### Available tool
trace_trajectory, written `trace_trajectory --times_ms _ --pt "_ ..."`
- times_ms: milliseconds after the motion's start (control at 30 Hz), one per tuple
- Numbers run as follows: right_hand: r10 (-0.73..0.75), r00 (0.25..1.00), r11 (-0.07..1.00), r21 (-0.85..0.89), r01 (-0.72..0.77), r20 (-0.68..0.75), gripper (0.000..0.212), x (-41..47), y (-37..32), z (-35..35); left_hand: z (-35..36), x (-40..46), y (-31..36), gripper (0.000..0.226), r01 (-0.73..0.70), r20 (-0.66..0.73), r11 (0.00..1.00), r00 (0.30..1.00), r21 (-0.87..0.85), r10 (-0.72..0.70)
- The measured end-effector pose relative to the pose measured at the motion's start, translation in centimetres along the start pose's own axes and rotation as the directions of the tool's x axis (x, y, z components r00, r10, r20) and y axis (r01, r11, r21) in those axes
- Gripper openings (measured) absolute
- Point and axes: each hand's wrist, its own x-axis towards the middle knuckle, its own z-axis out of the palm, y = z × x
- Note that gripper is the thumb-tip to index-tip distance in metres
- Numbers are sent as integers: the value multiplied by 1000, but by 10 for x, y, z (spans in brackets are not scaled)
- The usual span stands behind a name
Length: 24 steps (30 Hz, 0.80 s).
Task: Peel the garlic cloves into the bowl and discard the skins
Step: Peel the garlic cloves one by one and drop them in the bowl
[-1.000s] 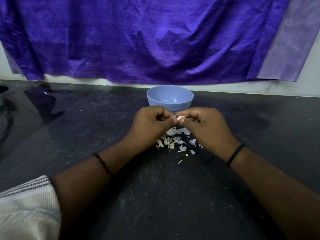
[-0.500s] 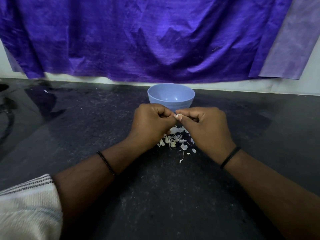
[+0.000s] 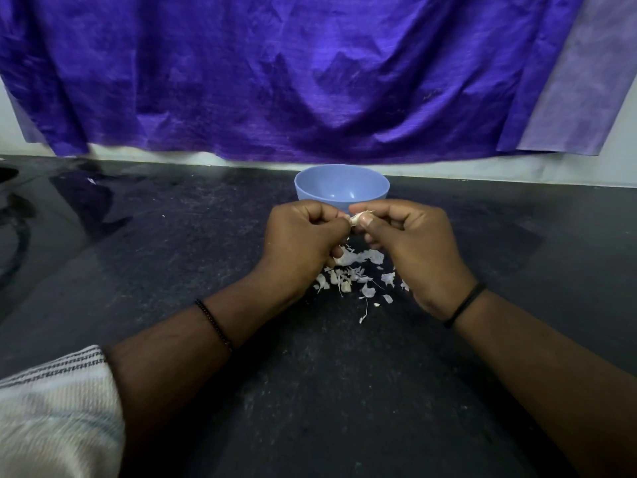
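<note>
A light blue bowl (image 3: 341, 183) stands on the dark countertop (image 3: 172, 257) just beyond my hands; what I can see of its inside shows no cloves. My left hand (image 3: 299, 243) and my right hand (image 3: 415, 246) meet in front of the bowl, fingertips pinched together on a small pale garlic clove (image 3: 356, 219) with loose skin on it. Under and behind my hands lies a scatter of white garlic skins (image 3: 355, 276), partly hidden by both hands. I cannot tell whether whole cloves lie among them.
A purple cloth (image 3: 293, 81) hangs on the wall behind the counter, its hem just above the bowl. A dark curved object (image 3: 13, 232) lies at the far left of the counter. A white striped sleeve (image 3: 51, 408) shows at the bottom left.
Both hands stay pinched on the clove in front of the bowl. The fingers have shifted slightly on it, and the hands sit a touch higher in view.
</note>
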Motion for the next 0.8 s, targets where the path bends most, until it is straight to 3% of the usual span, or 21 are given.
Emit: trace_trajectory --times_ms 400,667,800 --pt "220 965 881 397 -258 141 20 2 0 4 3 0 1 12 -6 -12 998 1000 -60 5" --pt "253 956 809 510 -293 148 25 3 -3 4 1 3 -1 15 1 -25 997 1000 -82 -3" --pt "287 952 850 429 -306 110 26 2 -4 4 -2 4 -4 10 -14 -4 999 1000 -50 14"
